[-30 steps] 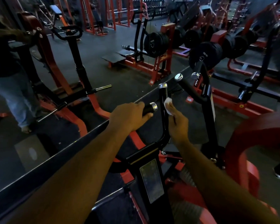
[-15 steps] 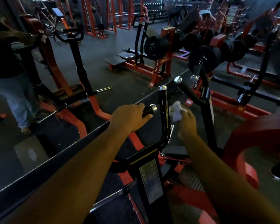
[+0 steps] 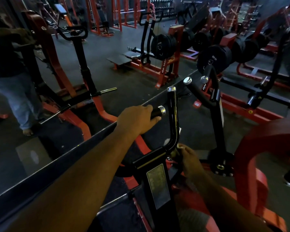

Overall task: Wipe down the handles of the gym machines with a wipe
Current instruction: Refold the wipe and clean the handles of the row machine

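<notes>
- Right hand [image 3: 190, 158] low down, curled tight round a crumpled wipe [image 3: 174, 153], only a pale bit of it showing.
- Wipe pressed on the bottom bend of the upright handle [image 3: 172, 118], on its right side.
- From the right hand, rest of that handle up at 12 o'clock: a long black bar, standing nearly straight, silver cap at the top.
- Long way of the bar: up and down. So next rub, most likely, a slide straight up toward 12 o'clock.
- Left hand [image 3: 137, 120] at about 10 o'clock from the right hand, wrapped round the side handle [image 3: 157, 111]. Fingers closed on it, holding the machine steady.
- Side handle lying across, pointing toward 3 o'clock, its silver end just beside the upright handle, not touching as far as can be seen.
- Right hand nearer the upright handle; left hand busy, with no wipe.
- Side handle under the left hand probably not wiped yet. Hard to know.
- Further out at 1 o'clock: second black handle [image 3: 199, 92], tilted, with two silver caps. Well apart from both hands, so a reach needed later.
- Beyond that, at 12 to 2 o'clock: black weight plates [image 3: 214, 59] on red frames.
- Far off at 9 o'clock: another person [image 3: 10, 72] in blue jeans, standing by a red machine.
</notes>
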`<state>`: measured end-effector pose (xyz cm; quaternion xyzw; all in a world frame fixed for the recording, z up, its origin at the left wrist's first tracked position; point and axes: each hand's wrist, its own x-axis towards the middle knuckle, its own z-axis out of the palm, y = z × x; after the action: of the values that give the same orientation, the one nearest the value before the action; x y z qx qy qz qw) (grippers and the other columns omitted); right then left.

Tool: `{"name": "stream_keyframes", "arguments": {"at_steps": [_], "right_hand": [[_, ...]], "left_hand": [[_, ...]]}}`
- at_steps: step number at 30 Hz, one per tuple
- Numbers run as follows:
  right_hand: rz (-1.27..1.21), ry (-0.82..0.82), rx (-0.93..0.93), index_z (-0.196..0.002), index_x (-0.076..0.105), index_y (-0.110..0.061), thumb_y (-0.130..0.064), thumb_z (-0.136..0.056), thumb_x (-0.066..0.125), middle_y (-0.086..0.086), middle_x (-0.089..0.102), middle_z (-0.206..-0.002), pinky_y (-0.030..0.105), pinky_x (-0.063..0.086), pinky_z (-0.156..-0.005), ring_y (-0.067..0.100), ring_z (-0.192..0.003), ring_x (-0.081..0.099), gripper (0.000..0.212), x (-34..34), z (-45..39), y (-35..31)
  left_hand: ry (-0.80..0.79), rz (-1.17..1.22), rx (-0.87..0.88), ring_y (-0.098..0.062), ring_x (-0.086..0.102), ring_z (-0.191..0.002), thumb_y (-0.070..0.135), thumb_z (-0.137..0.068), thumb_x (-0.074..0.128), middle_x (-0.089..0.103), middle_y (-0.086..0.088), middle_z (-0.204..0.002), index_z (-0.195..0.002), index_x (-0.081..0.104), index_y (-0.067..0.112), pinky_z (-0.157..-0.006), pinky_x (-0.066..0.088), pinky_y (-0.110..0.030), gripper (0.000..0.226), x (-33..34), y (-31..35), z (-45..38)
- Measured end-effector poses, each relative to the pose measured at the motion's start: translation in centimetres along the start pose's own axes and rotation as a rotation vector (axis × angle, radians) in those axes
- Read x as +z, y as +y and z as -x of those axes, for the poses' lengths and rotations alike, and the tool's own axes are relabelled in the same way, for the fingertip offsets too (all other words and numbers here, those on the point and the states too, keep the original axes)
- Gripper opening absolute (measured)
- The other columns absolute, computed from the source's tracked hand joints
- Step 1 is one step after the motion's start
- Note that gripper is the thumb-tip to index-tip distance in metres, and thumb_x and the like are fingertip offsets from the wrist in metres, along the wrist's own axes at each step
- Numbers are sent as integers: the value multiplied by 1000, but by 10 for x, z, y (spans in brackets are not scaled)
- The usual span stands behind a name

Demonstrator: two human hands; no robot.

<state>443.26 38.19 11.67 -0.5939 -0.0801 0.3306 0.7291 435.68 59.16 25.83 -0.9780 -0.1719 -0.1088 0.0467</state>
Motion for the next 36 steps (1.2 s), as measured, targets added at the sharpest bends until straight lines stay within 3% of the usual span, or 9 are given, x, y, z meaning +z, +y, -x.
{"name": "stream_keyframes", "arguments": {"at_steps": [4, 8, 11, 14, 17, 23, 27, 31, 36], "right_hand": [[128, 201, -141, -77, 59, -5, -4, -103, 46, 6, 63, -66, 31, 51, -60, 20, -64, 60, 29, -9, 3, -21], [494, 439, -537, -125, 67, -7, -8, -103, 49, 9, 71, -120, 32, 55, -90, 18, -104, 65, 28, -4, -39, -87], [1042, 228, -926, -149, 48, -15, -1, -100, 46, 6, 44, -156, 26, 31, -118, 16, -145, 39, 51, 30, -61, -130], [1533, -32, -1170, -149, 46, -11, 2, -95, 43, 11, 44, -156, 48, 32, -120, 32, -148, 34, 56, 33, -86, -119], [1762, -99, -1232, -136, 60, 0, -6, -90, 42, 18, 54, -147, 58, 35, -115, 40, -143, 40, 49, 14, -86, -85], [1441, -220, -1039, -147, 53, -12, 0, -94, 47, 2, 47, -156, 53, 32, -119, 23, -151, 32, 55, -13, -9, -9], [866, -21, -920, -136, 57, -22, 10, -96, 49, -34, 56, -136, 24, 48, -107, -6, -125, 57, 52, 27, 40, -38], [740, 334, -873, -139, 59, -15, 5, -99, 49, -7, 55, -145, 18, 35, -116, -12, -135, 41, 46, 87, 25, -81], [853, 292, -810, -142, 57, -13, 6, -97, 47, 4, 44, -157, 41, 32, -122, 8, -150, 22, 50, 155, 7, -52]], "left_hand": [[-16, 6, -15, -19, 52, -72, 69, -100, 39, 53, 2, -82, -116, 54, 19, -62, 38, -37, 54, -1, 0, 0], [-4, -6, -6, -22, 57, -74, 69, -100, 39, 62, -2, -87, -116, 55, 19, -62, 39, -37, 54, -1, 1, 1], [-7, -20, 1, -27, 66, -83, 69, -100, 39, 68, -6, -96, -117, 55, 18, -62, 40, -37, 56, -2, 1, 2], [-15, -19, -3, -28, 67, -85, 68, -100, 40, 68, -6, -98, -118, 54, 18, -63, 38, -37, 55, -4, 2, 4], [-31, 8, 9, -28, 66, -88, 66, -101, 39, 68, -7, -101, -120, 52, 18, -65, 38, -38, 53, -5, 1, 5], [-48, 46, 76, -31, 66, -100, 55, -105, 39, 65, -9, -120, -135, 47, 17, -69, 40, -38, 49, -7, -8, 14], [5, -29, 106, -30, 63, -111, 52, -107, 34, 56, -6, -138, -158, 26, 20, -79, 44, -42, 60, -4, -24, 41], [50, 11, 67, -27, 61, -110, 49, -108, 33, 51, -5, -134, -162, 19, 21, -74, 48, -40, 63, 3, -56, 85], [65, 286, -16, -31, 64, -110, 52, -106, 31, 44, -6, -149, -162, 1, 30, -72, 58, -47, 67, 22, -82, 139]]}}
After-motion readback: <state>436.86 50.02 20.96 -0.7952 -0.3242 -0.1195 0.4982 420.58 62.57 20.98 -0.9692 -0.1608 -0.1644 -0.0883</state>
